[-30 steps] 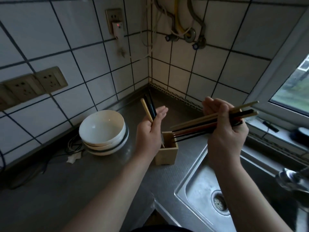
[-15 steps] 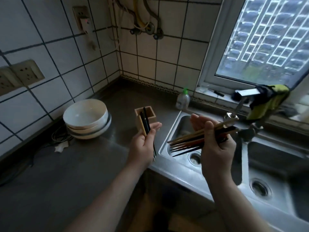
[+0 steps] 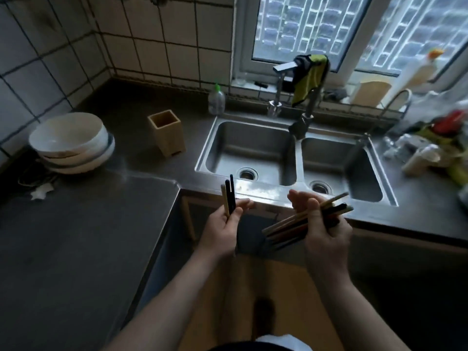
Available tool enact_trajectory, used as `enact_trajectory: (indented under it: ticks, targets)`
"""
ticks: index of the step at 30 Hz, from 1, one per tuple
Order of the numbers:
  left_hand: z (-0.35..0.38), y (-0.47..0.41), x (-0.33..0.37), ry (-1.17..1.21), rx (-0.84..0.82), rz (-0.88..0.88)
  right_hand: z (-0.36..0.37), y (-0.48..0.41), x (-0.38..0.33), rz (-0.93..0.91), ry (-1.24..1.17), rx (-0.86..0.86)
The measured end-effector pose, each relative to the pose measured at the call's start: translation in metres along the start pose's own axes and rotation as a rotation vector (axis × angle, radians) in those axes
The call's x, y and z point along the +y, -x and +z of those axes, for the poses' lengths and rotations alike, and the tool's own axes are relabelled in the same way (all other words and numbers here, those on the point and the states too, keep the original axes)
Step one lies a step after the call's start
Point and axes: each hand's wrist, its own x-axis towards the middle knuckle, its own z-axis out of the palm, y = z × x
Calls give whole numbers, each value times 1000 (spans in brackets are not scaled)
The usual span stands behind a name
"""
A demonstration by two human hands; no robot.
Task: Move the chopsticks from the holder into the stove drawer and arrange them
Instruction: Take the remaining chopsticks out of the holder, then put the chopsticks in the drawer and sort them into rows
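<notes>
1. Left hand (image 3: 222,229) curls its thumb and fingers around a few upright chopsticks (image 3: 229,196), one pale and two dark, whose ends poke above the fingertips.
2. Right hand (image 3: 326,234), near it but not touching, grips a larger chopstick bundle (image 3: 291,224) with the thumb pressed across the top. Its pale, dark and reddish sticks slant from lower left to upper right.
3. Both hands are raised in the air just in front of the steel bench (image 3: 76,236), which wraps round a corner.
4. Directly behind the hands, a double sink (image 3: 266,191) is set into the bench, and the bundle's upper ends reach over its front rim.
5. A square wooden holder (image 3: 168,133) stands upright on the bench left of the sink, well apart from both hands. Stacked white bowls (image 3: 71,143) sit farther left by the tiled wall.
6. At the back, a green-capped bottle (image 3: 216,100) stands beside the faucet (image 3: 281,82). A yellow-green cloth (image 3: 310,77) is draped there below the window (image 3: 304,26).
</notes>
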Motion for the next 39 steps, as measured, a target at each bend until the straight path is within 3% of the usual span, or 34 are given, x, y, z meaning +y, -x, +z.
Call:
enact_trajectory:
  ticks: [7, 17, 28, 39]
  targets:
    - [105, 28, -16, -67, -327, 17, -112, 44, -17, -52, 124, 292]
    - [333, 131, -21, -135, -838, 54, -334, 150, -53, -71, 269, 793]
    - [547, 299, -11, -181, -1144, 45, -552, 290, -94, 25, 265, 1085]
    - [661, 404, -26, -265, -1421, -81, -656, 391, -85, 130, 299, 1426]
